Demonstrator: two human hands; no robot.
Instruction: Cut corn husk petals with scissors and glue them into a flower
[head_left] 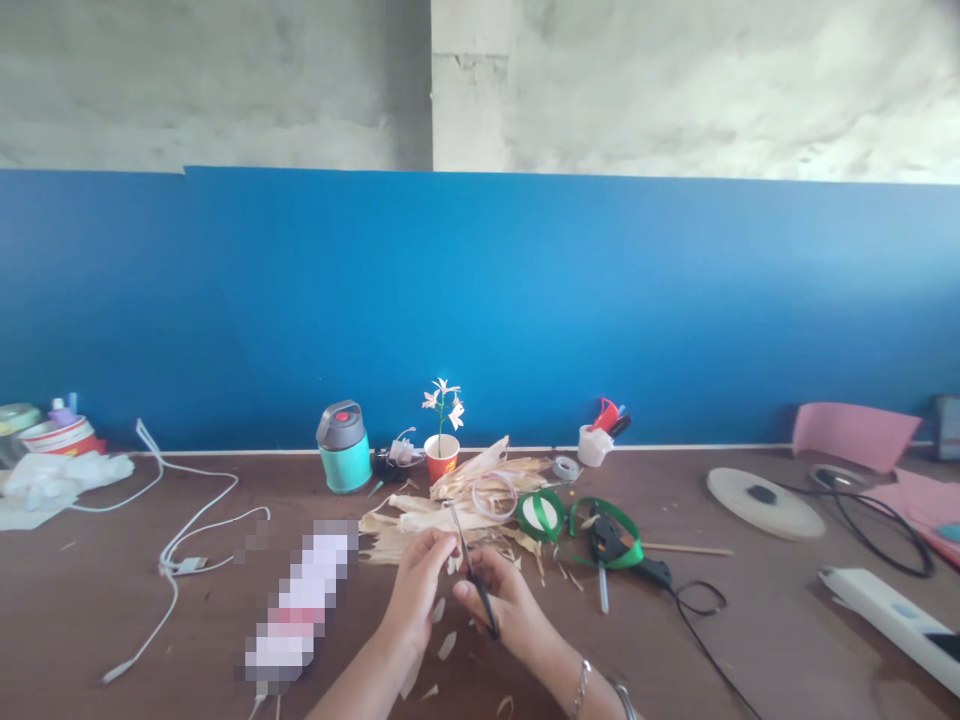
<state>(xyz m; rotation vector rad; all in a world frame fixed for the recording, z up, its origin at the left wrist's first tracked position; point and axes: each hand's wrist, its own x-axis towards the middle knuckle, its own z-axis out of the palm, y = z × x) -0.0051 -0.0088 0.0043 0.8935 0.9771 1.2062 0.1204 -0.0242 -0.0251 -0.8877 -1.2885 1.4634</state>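
Observation:
My right hand is closed around the black handles of a pair of scissors, blades pointing up and away. My left hand pinches a small pale piece of dried corn husk right at the blades. Small husk trimmings lie on the brown table under my hands. Just beyond them is a heap of dried corn husks.
Behind the husks stand a red cup with a husk flower, a teal flask and a white cup of tools. Green ribbon rolls, a glue gun with its cord, white cables, a power strip and pink paper lie around.

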